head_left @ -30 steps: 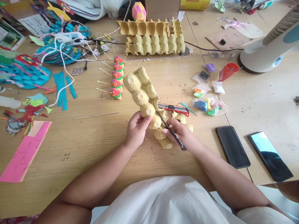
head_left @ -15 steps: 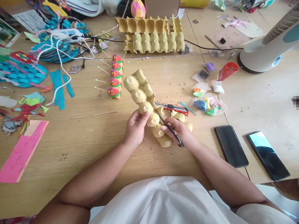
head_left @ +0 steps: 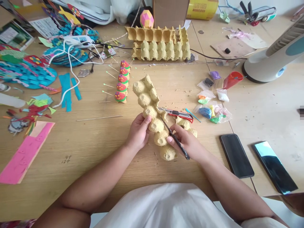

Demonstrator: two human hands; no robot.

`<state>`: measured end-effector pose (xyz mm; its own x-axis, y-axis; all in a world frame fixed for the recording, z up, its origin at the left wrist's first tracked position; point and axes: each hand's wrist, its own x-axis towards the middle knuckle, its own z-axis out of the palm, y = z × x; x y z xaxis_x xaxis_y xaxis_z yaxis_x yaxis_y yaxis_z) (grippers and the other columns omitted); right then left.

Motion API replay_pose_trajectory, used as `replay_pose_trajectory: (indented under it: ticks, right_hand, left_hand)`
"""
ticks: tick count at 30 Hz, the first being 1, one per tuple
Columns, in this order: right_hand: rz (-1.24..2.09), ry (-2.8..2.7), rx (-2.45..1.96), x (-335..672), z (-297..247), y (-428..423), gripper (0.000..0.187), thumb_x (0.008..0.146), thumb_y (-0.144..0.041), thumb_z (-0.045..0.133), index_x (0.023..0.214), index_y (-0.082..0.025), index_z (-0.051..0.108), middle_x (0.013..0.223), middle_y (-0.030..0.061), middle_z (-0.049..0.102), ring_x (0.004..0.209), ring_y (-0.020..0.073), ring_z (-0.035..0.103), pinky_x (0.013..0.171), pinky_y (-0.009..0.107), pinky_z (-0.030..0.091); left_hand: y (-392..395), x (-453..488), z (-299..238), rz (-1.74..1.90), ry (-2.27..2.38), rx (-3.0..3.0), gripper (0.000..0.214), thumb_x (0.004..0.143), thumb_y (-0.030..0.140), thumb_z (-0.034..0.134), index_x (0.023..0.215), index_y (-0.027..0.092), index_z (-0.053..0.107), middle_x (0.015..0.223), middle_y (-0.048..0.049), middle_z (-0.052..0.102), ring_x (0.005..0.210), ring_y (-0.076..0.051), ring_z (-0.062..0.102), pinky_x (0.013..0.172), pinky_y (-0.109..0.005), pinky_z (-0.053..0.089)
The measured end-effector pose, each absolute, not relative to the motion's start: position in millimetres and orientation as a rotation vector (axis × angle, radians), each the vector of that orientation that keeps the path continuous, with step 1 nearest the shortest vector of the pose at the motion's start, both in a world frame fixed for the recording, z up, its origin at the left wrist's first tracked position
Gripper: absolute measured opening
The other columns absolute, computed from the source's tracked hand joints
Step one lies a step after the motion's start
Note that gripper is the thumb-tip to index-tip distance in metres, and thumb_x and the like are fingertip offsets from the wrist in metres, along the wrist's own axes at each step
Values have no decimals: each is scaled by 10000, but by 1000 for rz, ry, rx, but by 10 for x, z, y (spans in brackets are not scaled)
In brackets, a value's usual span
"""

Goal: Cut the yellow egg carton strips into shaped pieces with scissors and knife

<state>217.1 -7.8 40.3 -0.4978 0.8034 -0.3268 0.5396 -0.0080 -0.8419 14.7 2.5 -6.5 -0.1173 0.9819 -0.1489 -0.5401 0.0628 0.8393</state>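
My left hand (head_left: pixel 139 131) grips the side of a long yellow egg-carton strip (head_left: pixel 149 101) that lies bumps-up on the wooden table (head_left: pixel 95 152). My right hand (head_left: pixel 188 142) is closed round black-handled scissors (head_left: pixel 174 137), whose blades reach into the strip's right edge near its middle. A cut-off carton piece (head_left: pixel 184 123) sits just beyond my right hand. A red utility knife (head_left: pixel 178 114) lies beside the strip.
A row of painted carton cups with pins (head_left: pixel 122 84) stands left of the strip. Stacked egg cartons (head_left: pixel 161 44) are at the back. Clay bags (head_left: pixel 210 109), a red cup (head_left: pixel 231 79), two phones (head_left: pixel 236 155) and a fan base (head_left: pixel 266 63) lie right. Paper crafts (head_left: pixel 28 72) cover the left.
The view has shifted slightly, so everything sits a little lower in the frame. My hands keep their grips, and the scissors stay at the strip's edge.
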Motion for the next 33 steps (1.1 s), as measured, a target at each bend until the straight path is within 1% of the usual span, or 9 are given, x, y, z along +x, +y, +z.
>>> replay_pose_trajectory:
  ticks: [5,9,14,16,19,23,26,30,33]
  right_hand:
    - [1638,-1919,-1319,2171,407,-106,372,921,-600,552,1029,-250,493,656,-78,441,567,107,376,544,242,289]
    - [1722,-1802,-1251,2165,361,-111,409,913,-630,549,1043,-252,465,657,-87,383,565,103,328,530,241,271]
    - [1792,-1745,-1207,2144,308,-91,348,942,-584,516,1037,-256,446,646,-88,389,558,105,348,525,236,273]
    - [1661,-1818,-1285,2138,293,-94,300,931,-520,551,1042,-254,470,648,-77,448,572,114,397,542,238,300]
    - [1310,-1950,-1460,2121,264,-123,278,892,-430,598,1083,-251,505,680,-53,533,606,134,466,584,250,340]
    - [1094,-1996,-1557,2082,209,-166,266,883,-404,587,1087,-248,516,692,-40,556,591,141,470,590,261,349]
    - [1139,-1969,-1475,2068,167,-177,270,881,-412,589,1081,-248,514,694,-38,555,609,145,482,591,257,362]
    - [1306,-1899,-1337,2065,134,-197,262,902,-427,582,1084,-252,510,646,-54,515,587,139,474,566,246,365]
    - [1411,-1846,-1284,2064,118,-212,289,904,-455,601,1095,-255,517,644,-49,541,581,143,502,559,248,383]
  left_hand:
    - [-2,157,-70,1415,898,652,347,754,474,819,916,203,676,899,-31,744,827,-171,706,752,-296,569]
    - [-20,153,-64,1378,856,642,354,760,489,810,923,204,678,866,-41,735,815,-192,705,724,-314,566]
    - [-42,124,0,1324,800,611,306,823,496,753,899,207,686,823,-26,705,694,-154,663,620,-286,533]
    - [-49,125,20,1285,779,605,311,825,515,742,880,214,691,827,-34,707,690,-164,660,602,-297,527]
    - [-56,145,13,1265,766,580,325,798,521,765,922,226,706,905,-60,735,788,-215,692,655,-346,550]
    - [-63,166,-31,1272,745,514,332,794,482,778,989,219,720,967,-66,757,859,-240,713,704,-362,568]
    - [-73,158,-34,1245,730,463,359,795,481,777,1000,191,720,935,-67,761,791,-225,714,682,-345,568]
    - [-75,132,2,1213,740,381,367,751,474,813,906,158,708,801,-53,746,636,-191,680,608,-319,548]
    - [-71,118,18,1185,758,337,361,724,463,831,860,155,701,785,-58,737,623,-194,676,577,-313,534]
